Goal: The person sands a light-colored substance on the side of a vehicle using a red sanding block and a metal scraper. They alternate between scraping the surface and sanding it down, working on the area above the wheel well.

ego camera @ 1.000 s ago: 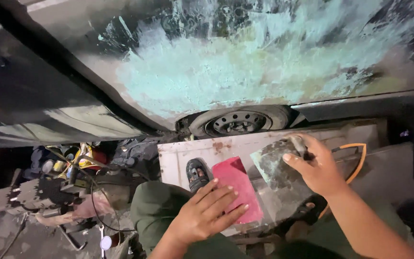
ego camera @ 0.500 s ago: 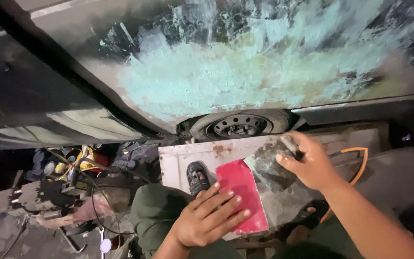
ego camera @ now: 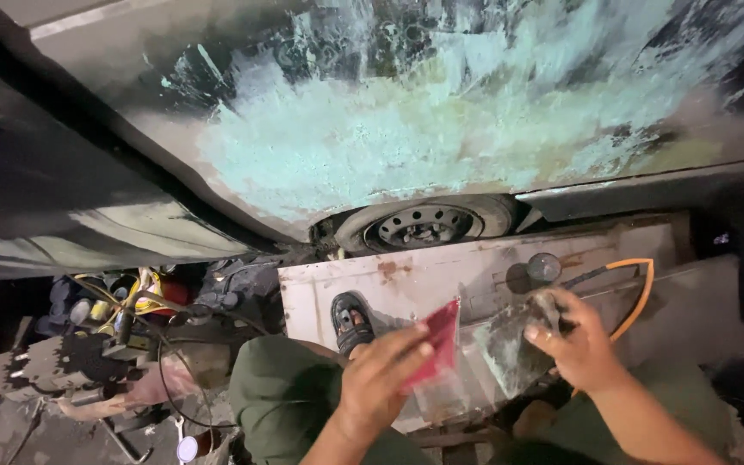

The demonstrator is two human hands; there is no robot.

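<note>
A large car body panel point(ego camera: 372, 129) is filling the upper part of the view, its dark paint sanded away to a wide patch of pale green filler and bare grey. Below its lower edge a wheel point(ego camera: 428, 226) with a steel rim is showing in the arch. A whitish metal panel point(ego camera: 475, 280), marked with rust spots, is lying flat beneath the wheel and is serving as the surface under the hands. An orange hose point(ego camera: 639, 293) is curving across the right end of that panel. To the left, a heap of tools and cables point(ego camera: 122, 319) is lying on the ground, well apart from the hands. The person's knee in green trousers point(ego camera: 282, 396) is bending in at the bottom, and a foot in a dark sandal point(ego camera: 350, 320) is resting on the white panel just beside it.

The right hand point(ego camera: 583, 349) is gripping a grey, smeared sheet of sandpaper point(ego camera: 510, 344), fingers curled over its upper edge, holding it above the white panel. The left hand point(ego camera: 381, 383) is pinching a red card-like scraper point(ego camera: 437, 340) between thumb and fingertips, tilting it up on edge. The scraper is sitting just left of the grey sheet, near it; whether the two are touching cannot be told.
</note>
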